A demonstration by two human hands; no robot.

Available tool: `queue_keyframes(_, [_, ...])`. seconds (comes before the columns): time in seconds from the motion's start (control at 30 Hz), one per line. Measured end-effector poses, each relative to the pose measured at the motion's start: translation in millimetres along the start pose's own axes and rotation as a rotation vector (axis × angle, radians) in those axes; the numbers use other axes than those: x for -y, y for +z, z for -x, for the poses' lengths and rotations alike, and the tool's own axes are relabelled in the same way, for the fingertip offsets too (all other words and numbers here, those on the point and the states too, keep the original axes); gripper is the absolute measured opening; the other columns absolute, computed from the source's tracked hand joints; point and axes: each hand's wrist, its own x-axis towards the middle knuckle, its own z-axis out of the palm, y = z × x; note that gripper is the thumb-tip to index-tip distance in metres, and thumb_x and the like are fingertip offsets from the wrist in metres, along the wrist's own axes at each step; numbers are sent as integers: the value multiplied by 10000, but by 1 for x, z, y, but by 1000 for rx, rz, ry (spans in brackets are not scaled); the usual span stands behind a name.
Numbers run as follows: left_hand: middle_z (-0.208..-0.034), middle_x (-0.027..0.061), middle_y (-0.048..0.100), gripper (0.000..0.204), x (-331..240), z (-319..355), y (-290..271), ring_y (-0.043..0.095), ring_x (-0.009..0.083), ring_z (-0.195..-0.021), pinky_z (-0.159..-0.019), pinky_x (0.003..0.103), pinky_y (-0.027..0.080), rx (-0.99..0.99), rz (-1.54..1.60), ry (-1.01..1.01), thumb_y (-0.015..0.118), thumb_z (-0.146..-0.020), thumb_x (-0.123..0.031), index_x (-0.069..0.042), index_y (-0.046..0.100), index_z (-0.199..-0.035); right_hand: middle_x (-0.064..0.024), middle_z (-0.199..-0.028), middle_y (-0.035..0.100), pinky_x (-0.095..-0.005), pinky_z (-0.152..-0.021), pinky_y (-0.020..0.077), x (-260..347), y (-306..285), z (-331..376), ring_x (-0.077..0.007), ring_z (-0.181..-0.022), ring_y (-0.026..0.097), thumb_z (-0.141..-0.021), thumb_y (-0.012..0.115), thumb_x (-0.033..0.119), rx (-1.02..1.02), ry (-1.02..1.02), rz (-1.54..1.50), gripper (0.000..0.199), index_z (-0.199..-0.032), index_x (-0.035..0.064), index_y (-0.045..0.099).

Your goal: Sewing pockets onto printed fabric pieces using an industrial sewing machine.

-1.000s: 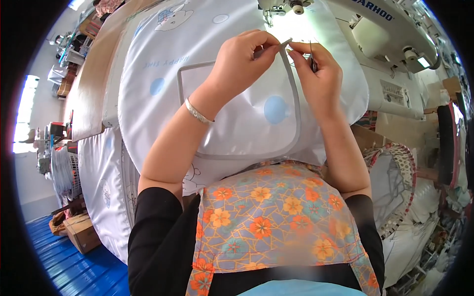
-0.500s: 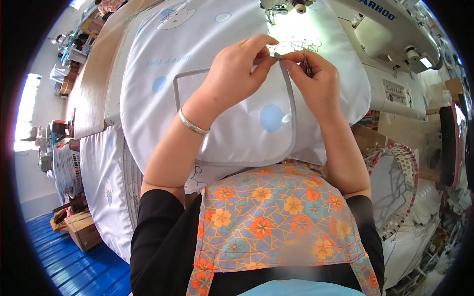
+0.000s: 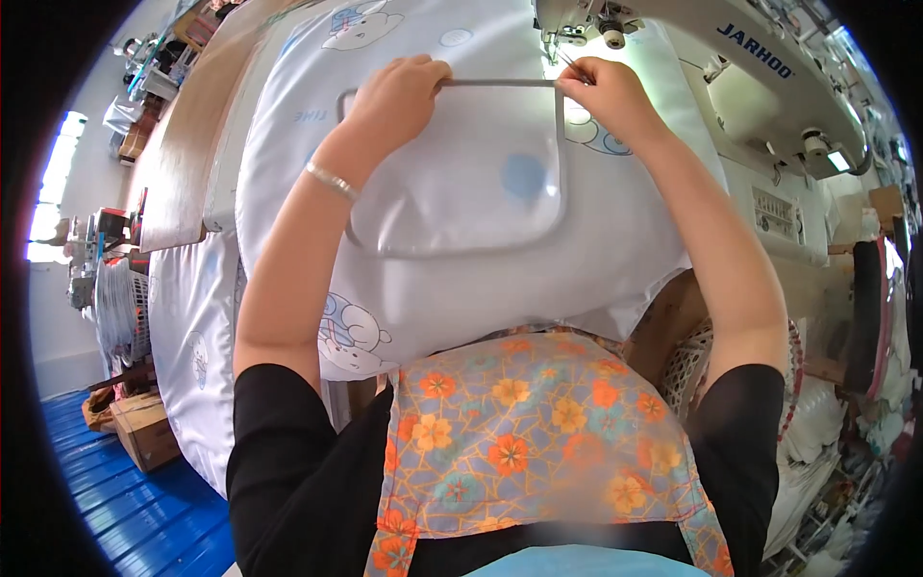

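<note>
A white fabric piece with a grey piped border (image 3: 461, 183) lies flat on a larger white printed cloth (image 3: 288, 317) over the table. My left hand (image 3: 394, 91) pinches the grey top edge near its left corner. My right hand (image 3: 601, 91) pinches the same edge at its right corner, close to the needle area of a white sewing machine (image 3: 692, 58). The grey edge is stretched straight between both hands. A metal bracelet sits on my left wrist.
The sewing machine body (image 3: 779, 135) runs along the upper right. A wooden table top (image 3: 183, 163) extends to the left. A cardboard box (image 3: 144, 433) stands on the blue floor (image 3: 144, 519) at lower left. Plastic baskets and stacked goods (image 3: 817, 433) crowd the right side.
My hands have moved apart and forward, from pinching the grey edge close together to holding it stretched wide toward the machine. The fabric piece now lies flatter and farther up.
</note>
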Motion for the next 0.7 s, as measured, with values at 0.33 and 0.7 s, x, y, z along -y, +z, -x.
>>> queue_keyframes(0.33, [-1222, 121, 583, 324, -45, -47, 80, 521, 273, -1185, -1008, 398, 396, -101, -52, 306, 535, -923, -258, -11, 616, -1116, -108, -814, 683, -360, -736, 493, -43, 28, -45, -273, -785, 656, -854, 614, 366, -99, 31, 314, 310, -965, 78, 642])
queue_keyframes(0.7, [-1353, 157, 517, 371, -43, -56, 91, 433, 279, -1304, -1086, 419, 320, 3, 45, 190, 531, -920, -246, 9, 598, -1181, -80, -815, 672, -389, -596, 511, -54, 19, -13, -288, -661, 639, -807, 627, 162, -184, -436, 473, 239, -1036, 151, 695])
